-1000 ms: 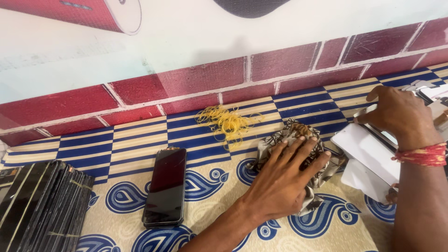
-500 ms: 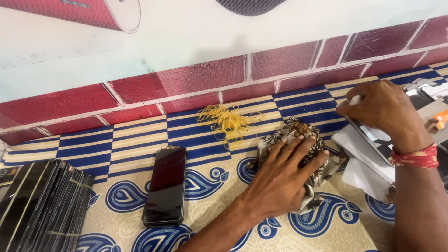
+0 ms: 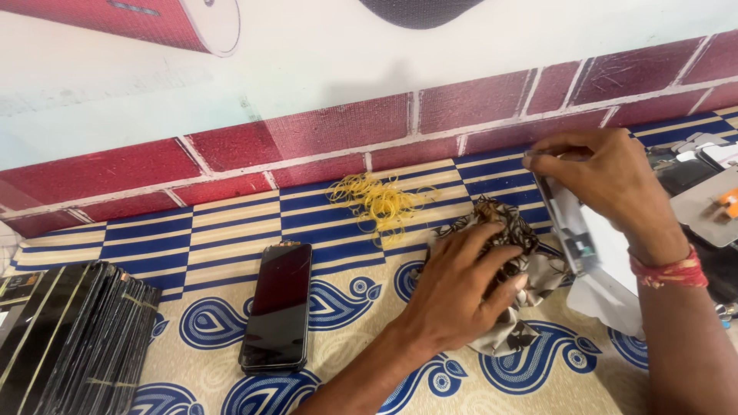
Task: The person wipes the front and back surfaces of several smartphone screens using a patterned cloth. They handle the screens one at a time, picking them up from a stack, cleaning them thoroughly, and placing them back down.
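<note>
The left hand (image 3: 453,296) lies flat, fingers spread, on a patterned cloth (image 3: 511,284) mid-table. The right hand (image 3: 607,180) pinches a white sheet (image 3: 607,277) just beside it — fingertips together. Patterned tablecloth (image 3: 231,230), phone (image 3: 278,303), yellow bands (image 3: 378,198) — brick-print wall (image 3: 338,138) behind.

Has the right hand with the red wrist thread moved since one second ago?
Yes. The right hand moved left and up, toward the red brick-pattern wall.

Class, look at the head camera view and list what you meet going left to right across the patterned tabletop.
Stack of dark flat panels → black phone lying flat → pile of yellow rubber bands → left hand pressing a patterned cloth → right hand at a white-backed panel.
</note>
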